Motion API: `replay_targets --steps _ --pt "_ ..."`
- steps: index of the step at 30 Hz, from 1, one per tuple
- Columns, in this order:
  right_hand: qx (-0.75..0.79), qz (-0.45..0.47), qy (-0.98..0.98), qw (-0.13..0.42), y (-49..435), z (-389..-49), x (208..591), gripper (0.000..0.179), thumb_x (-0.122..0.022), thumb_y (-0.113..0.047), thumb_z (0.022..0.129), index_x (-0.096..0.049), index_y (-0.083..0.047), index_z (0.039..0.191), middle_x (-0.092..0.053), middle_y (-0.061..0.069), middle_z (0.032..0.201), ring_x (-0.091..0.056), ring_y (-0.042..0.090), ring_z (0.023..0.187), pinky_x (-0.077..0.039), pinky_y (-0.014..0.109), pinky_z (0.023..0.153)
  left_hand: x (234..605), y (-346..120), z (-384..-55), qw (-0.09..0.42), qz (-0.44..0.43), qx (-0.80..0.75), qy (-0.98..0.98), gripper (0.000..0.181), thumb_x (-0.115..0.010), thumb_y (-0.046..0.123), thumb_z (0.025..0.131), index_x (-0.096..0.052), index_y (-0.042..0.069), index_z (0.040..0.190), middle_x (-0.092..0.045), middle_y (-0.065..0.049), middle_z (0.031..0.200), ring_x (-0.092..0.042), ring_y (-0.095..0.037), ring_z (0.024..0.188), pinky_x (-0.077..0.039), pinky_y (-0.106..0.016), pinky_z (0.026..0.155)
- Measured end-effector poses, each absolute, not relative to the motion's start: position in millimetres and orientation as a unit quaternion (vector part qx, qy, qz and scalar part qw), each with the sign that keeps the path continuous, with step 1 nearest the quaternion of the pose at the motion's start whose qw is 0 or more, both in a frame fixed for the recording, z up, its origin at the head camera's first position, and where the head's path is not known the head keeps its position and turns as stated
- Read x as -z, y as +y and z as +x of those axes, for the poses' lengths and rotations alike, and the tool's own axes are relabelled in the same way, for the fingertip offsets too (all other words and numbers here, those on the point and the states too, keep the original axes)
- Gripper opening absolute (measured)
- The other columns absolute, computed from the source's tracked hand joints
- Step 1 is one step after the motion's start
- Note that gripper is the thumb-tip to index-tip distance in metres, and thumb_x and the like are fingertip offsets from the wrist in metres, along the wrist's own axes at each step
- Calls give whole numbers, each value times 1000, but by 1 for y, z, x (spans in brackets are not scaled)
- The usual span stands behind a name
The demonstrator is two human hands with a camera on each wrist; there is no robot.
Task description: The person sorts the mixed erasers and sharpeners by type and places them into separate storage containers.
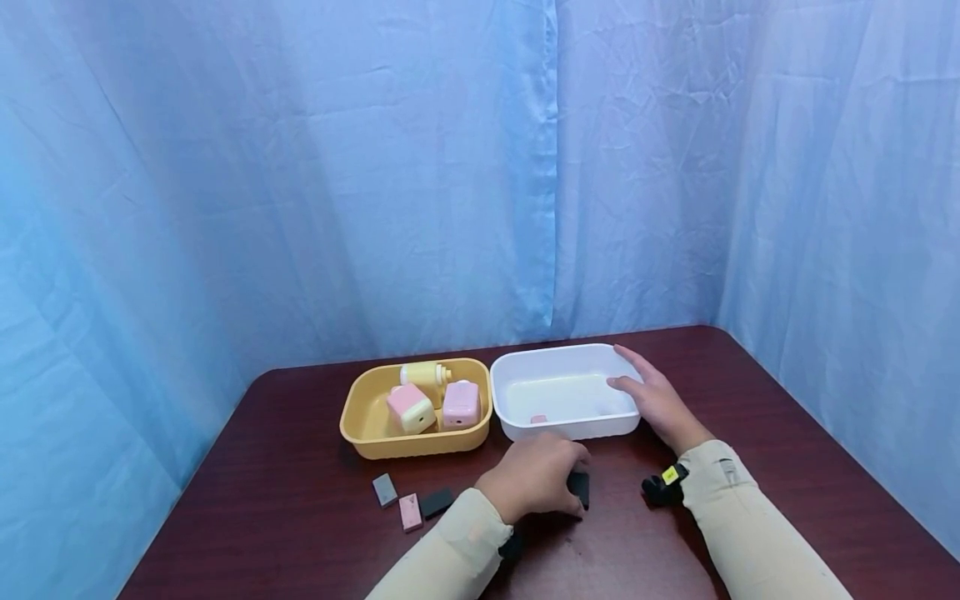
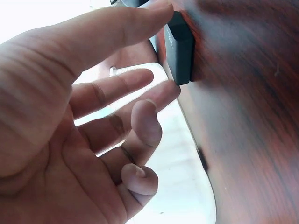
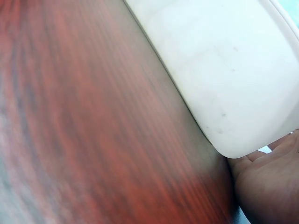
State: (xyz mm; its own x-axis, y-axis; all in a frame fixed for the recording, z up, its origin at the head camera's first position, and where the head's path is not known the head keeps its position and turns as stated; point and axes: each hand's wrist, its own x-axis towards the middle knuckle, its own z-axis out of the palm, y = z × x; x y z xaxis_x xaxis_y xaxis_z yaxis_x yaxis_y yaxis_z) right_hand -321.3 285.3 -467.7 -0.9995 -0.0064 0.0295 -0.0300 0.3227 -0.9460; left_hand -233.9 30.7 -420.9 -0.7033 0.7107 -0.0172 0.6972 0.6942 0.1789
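Observation:
My left hand [image 1: 536, 473] is over the table in front of the white bin, its thumb and a fingertip at opposite ends of a small black rectangular block [image 2: 180, 49]. The block's lower face is at the tabletop, and the other fingers curl loosely beside it. At the right end of the white plastic bin [image 1: 517, 431], my right hand [image 1: 660, 404] holds the wall, the thumb over the rim. The right wrist view shows part of that hand [image 3: 271, 186] against the bin's outer corner. A small pink piece [image 1: 538, 419] lies inside the bin.
A yellow bin [image 1: 367, 446] adjoins the white one on the left, holding a yellow cylinder-like item [image 1: 422, 373], a pink-and-cream block [image 1: 411, 408] and a pink-lilac block [image 1: 461, 404]. Left of my left arm lie grey [image 1: 385, 490], pink [image 1: 410, 512] and dark [image 1: 437, 502] small blocks.

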Motion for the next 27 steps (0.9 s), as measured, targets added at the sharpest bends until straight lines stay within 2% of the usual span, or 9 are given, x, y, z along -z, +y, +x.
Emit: replay_targets --steps 8,19,27 --pt "-575 7 -818 11 285 -325 470 73 -60 -27 104 -22 -27 167 -21 11 172 -26 34 154 -23 63 123 422 29 -233 55 346 -51 935 46 -94 49 71 -77 27 107 -63 12 91 -54 -3 79 -49 -24 66" --pt "-570 4 -822 0 285 -323 468 75 -59 -32 104 -19 -27 167 -15 10 174 -20 36 156 -22 66 122 423 28 -235 66 344 -60 935 33 -92 49 74 -78 29 97 -60 13 84 -52 -3 76 -47 -24 62" --pt "-566 13 -824 2 288 -324 468 75 -60 -34 104 -19 -27 167 -12 9 174 -17 37 157 -21 67 121 422 29 -235 55 345 -53 935 30 -91 50 75 -77 30 92 -59 13 83 -51 -2 75 -45 -24 60"
